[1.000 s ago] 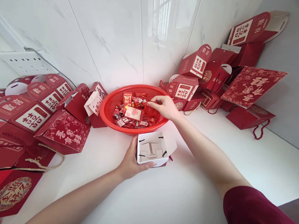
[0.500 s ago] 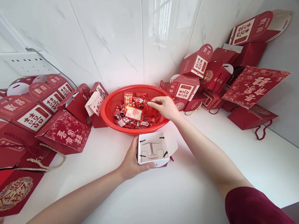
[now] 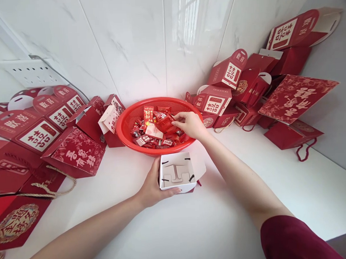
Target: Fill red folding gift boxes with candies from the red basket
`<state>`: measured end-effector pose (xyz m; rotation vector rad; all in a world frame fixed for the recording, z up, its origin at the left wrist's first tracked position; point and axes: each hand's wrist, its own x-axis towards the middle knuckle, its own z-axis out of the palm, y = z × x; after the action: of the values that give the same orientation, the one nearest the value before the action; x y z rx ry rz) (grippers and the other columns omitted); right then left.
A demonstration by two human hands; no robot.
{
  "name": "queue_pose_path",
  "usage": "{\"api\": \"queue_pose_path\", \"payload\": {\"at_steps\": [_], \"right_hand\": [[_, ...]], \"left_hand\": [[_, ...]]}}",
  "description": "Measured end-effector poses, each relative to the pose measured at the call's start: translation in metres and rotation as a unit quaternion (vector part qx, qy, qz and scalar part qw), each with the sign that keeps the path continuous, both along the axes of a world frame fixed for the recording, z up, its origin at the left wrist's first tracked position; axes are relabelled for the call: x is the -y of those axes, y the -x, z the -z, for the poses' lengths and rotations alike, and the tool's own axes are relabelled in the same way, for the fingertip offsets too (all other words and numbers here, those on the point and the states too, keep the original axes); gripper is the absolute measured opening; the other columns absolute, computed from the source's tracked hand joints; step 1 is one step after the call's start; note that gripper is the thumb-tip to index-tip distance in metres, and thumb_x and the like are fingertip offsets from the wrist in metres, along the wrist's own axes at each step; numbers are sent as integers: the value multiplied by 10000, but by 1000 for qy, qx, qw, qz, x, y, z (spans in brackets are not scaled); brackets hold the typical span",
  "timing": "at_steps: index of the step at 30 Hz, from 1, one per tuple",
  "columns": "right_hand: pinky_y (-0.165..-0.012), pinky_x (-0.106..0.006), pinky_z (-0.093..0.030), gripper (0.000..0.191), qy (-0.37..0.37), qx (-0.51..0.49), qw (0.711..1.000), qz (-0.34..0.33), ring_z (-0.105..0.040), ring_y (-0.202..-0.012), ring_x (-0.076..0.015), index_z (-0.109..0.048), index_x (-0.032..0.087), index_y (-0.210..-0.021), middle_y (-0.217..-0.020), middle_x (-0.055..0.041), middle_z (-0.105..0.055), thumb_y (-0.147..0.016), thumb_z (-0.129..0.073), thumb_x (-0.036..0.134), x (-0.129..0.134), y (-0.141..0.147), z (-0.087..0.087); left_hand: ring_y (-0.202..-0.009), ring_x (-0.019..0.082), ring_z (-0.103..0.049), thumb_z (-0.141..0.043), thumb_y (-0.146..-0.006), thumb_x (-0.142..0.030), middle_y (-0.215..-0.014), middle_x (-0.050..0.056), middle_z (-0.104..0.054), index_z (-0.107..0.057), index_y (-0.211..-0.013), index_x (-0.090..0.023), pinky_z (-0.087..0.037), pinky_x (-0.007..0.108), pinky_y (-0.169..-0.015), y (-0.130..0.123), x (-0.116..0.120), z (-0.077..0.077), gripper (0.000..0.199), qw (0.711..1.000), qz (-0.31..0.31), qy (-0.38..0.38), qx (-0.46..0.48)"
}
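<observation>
My left hand is closed around the side of an open gift box, its thumb along the front wall. The box's white inside faces up, with dark cord ends at its corners and folded flaps at the bottom; a pale lid flap leans out on the right. Behind it stands a red plastic basket full of small wrapped sweets. Over the basket's right side, my right hand pinches the edge of a shiny red packet, which is tilted above the other sweets.
Red gift boxes with gold and white lettering crowd the left side, some with rope handles. More red boxes are stacked at the right against the wall. A socket strip with a grey cable is on the tiled wall.
The red packet in my right hand has turned and come up so that more of it shows over the sweets. My left hand and the box have stayed in place.
</observation>
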<state>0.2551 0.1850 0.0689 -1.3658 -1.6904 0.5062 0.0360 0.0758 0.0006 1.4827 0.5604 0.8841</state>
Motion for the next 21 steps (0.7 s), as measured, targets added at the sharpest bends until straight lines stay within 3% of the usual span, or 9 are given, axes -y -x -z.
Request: {"api": "queue_pose_path", "payload": {"at_steps": [8, 13, 17, 21], "right_hand": [[-765, -328, -478, 73, -27, 52, 998, 16, -657, -741, -193, -710, 210, -825, -799, -18, -734, -828, -639, 195, 4, 2, -1], [-764, -317, -471, 97, -53, 67, 996, -7, -655, -755, -190, -681, 202, -827, -816, -24, -729, -843, -589, 174, 5, 5, 0], [-744, -307, -493, 78, -46, -19, 997, -54, -662, -747, -181, -696, 192, -847, -839, -24, -737, -838, -642, 248, 9, 1, -8], [-713, -302, -511, 179, -9, -122, 981, -153, -652, -759, -172, -673, 186, -885, -856, -26, -711, -873, -633, 360, 29, -9, -35]], "left_hand": [[-1344, 380, -484, -866, -683, -262, -1411, 148, -520, -404, -1382, -240, -418, 556, -1099, -1, 0, 1, 838, 1000, 1, 11, 7], [-1341, 393, -486, -880, -662, -275, -1406, 151, -529, -413, -1382, -235, -424, 569, -1091, -1, 0, 2, 859, 1000, -8, 8, 7], [-1354, 407, -473, -871, -680, -278, -1406, 148, -533, -425, -1377, -245, -421, 591, -1091, -2, 1, -2, 828, 1000, -5, 9, 6], [-1372, 438, -441, -881, -670, -307, -1409, 144, -534, -460, -1367, -261, -430, 616, -1072, -3, 3, -6, 816, 1000, -6, 15, 11]]}}
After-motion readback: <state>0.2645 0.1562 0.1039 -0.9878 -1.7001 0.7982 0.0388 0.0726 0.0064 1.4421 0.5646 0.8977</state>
